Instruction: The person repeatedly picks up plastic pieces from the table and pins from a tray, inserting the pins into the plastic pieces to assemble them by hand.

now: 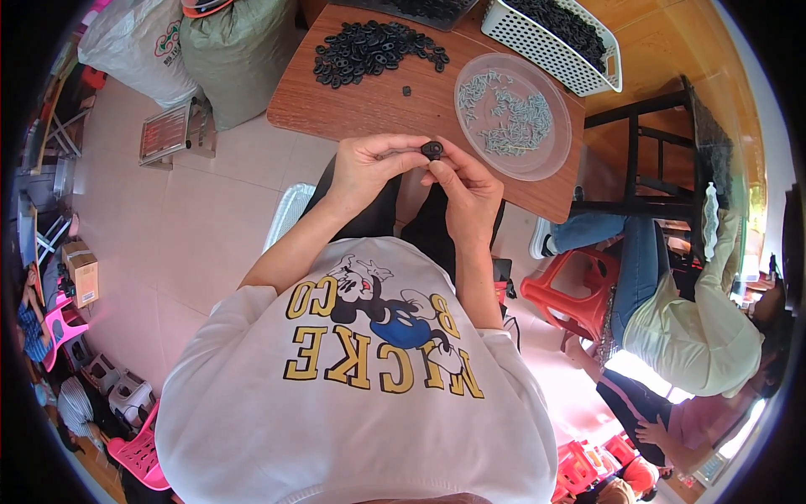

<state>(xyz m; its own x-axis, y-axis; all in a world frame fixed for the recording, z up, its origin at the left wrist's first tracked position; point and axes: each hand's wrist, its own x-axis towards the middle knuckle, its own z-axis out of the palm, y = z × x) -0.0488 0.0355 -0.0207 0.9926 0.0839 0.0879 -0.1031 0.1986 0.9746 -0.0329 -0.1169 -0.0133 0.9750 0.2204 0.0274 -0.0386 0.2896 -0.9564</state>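
Between my fingertips, just off the table's near edge, is a small black plastic part [431, 150] with a rounded top. My left hand [375, 165] pinches it from the left with thumb and forefinger. From the right, my right hand [467, 183] grips the same part, its fingers closed around it. A spread of black oval parts with holes [369, 52] lies on the brown table [327, 113] beyond my hands. One small black piece [407, 91] sits apart from them. To the right, a round clear plastic tray [550, 168] holds many small silvery screws [516, 122].
A white perforated basket [606, 81] of black parts stands at the table's far right, and a dark bin [420, 12] at the back. Full sacks [235, 63] and a metal stool [168, 134] are on the left. On the right, a person [688, 336] sits by a red stool [571, 290].
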